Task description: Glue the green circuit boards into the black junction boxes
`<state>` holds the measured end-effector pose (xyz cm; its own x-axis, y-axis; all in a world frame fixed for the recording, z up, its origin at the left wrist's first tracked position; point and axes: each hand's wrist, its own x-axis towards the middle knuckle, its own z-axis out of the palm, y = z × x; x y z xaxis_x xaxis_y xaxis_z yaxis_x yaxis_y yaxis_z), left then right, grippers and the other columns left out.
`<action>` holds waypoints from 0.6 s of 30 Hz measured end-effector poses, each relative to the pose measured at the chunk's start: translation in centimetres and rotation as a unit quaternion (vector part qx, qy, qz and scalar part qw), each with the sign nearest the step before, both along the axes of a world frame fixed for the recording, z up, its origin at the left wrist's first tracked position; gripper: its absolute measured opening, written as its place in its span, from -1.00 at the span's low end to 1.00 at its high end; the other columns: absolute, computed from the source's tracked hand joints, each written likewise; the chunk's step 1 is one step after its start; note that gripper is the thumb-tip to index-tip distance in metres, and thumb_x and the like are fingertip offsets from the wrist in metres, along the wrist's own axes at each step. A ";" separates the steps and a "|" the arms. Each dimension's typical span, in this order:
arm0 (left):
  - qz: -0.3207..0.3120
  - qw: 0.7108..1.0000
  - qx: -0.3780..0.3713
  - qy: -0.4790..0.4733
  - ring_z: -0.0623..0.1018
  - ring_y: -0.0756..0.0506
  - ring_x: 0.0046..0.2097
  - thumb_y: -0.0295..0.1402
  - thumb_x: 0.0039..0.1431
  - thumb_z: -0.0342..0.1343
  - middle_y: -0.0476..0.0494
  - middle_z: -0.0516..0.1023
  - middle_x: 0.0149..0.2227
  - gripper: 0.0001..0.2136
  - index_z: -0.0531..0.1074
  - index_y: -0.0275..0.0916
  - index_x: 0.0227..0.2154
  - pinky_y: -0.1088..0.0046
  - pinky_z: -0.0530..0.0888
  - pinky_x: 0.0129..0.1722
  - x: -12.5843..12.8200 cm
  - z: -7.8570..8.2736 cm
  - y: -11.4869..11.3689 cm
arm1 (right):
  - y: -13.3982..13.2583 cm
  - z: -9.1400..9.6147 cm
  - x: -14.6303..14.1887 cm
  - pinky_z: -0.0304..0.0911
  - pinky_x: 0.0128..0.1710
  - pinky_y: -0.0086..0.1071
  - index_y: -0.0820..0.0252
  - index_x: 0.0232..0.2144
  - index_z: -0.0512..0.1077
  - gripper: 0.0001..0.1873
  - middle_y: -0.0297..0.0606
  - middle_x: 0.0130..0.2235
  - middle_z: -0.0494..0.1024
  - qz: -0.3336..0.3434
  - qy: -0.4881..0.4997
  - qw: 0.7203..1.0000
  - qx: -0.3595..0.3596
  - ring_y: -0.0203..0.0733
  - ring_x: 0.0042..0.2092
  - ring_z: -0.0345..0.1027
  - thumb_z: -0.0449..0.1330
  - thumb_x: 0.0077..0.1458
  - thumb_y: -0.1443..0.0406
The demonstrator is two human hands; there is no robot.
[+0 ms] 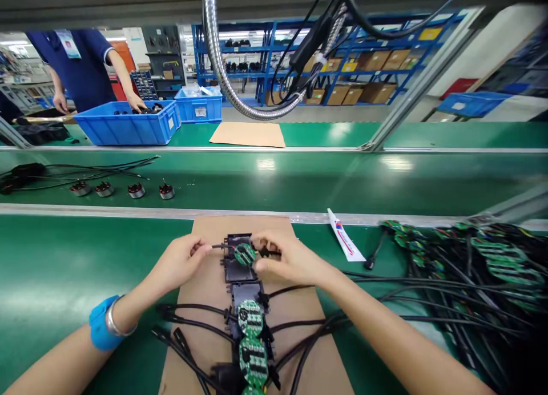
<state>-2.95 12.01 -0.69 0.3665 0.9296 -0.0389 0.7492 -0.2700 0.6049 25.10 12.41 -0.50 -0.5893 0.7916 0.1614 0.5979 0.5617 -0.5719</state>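
- My left hand [182, 258] pinched a cable [219, 246] between thumb and finger, seemingly to steady it beside the board [245, 254]
- My right hand [291, 258] curled narrowly at the board's other side; I couldn't tell its exact grip
- The board was over a black case [240, 271], on cardboard [194, 303] that probably shielded the green bench [51, 269]
- A wire heap [505, 263] lay rightward, likely for easy reach
- Beyond, a co-worker's hand [137, 103] reached into a blue bin [124, 127]
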 end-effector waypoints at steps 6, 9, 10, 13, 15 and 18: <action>0.002 0.987 0.107 0.121 0.46 -0.17 -0.23 -0.33 0.30 -0.08 -0.16 0.47 -0.33 -0.78 0.44 -0.24 -0.35 0.34 0.34 -0.24 0.3 -1.9 2.0 | 3.0 -2.6 0.8 0.26 -0.22 -0.29 0.19 -0.36 0.36 -0.88 -0.22 -0.33 0.48 -0.053 -0.042 0.997 0.034 -0.18 -0.28 0.34 0.03 0.16 0.42; -0.017 0.974 0.144 0.172 0.44 -0.20 -0.17 -0.35 0.29 -0.05 -0.18 0.44 -0.27 -0.81 0.46 -0.23 -0.31 0.29 0.35 -0.17 0.3 -2.5 1.8 | 2.8 -3.2 0.5 0.21 -0.11 -0.16 0.20 -0.36 0.39 -0.82 -0.14 -0.29 0.49 -0.064 -0.075 0.993 0.071 -0.07 -0.18 0.30 0.00 0.16 0.44; -0.023 0.970 0.153 0.186 0.43 -0.19 -0.19 -0.37 0.29 -0.05 -0.18 0.43 -0.27 -0.82 0.46 -0.23 -0.31 0.29 0.35 -0.18 0.3 -2.5 1.6 | 2.7 -3.2 0.3 0.20 -0.10 -0.13 0.20 -0.35 0.40 -0.81 -0.12 -0.29 0.49 -0.069 -0.086 0.991 0.082 -0.04 -0.17 0.29 0.00 0.16 0.44; -0.028 0.960 0.171 0.222 0.43 -0.15 -0.24 -0.45 0.30 -0.10 -0.18 0.43 -0.27 -0.80 0.44 -0.26 -0.30 0.33 0.36 -0.23 0.4 -2.2 1.2 | 2.5 -3.4 0.2 0.20 -0.11 -0.12 0.23 -0.31 0.42 -0.78 -0.07 -0.28 0.47 -0.078 -0.108 0.985 0.105 0.00 -0.15 0.27 -0.03 0.18 0.44; -0.024 0.954 0.182 0.239 0.44 -0.15 -0.25 -0.48 0.30 -0.12 -0.19 0.43 -0.28 -0.79 0.43 -0.27 -0.30 0.34 0.36 -0.24 0.5 -2.3 1.0 | 2.6 -3.7 0.3 0.20 -0.12 -0.14 0.24 -0.29 0.42 -0.76 -0.07 -0.28 0.47 -0.077 -0.119 0.983 0.117 -0.01 -0.16 0.26 -0.05 0.20 0.44; -0.024 0.947 0.193 0.255 0.44 -0.17 -0.25 -0.43 0.31 -0.10 -0.21 0.43 -0.30 -0.79 0.43 -0.29 -0.33 0.30 0.36 -0.24 0.8 -2.7 1.0 | 2.8 -4.2 0.3 0.21 -0.14 -0.17 0.24 -0.31 0.43 -0.76 -0.09 -0.29 0.45 -0.074 -0.136 0.980 0.129 -0.03 -0.19 0.26 -0.04 0.20 0.44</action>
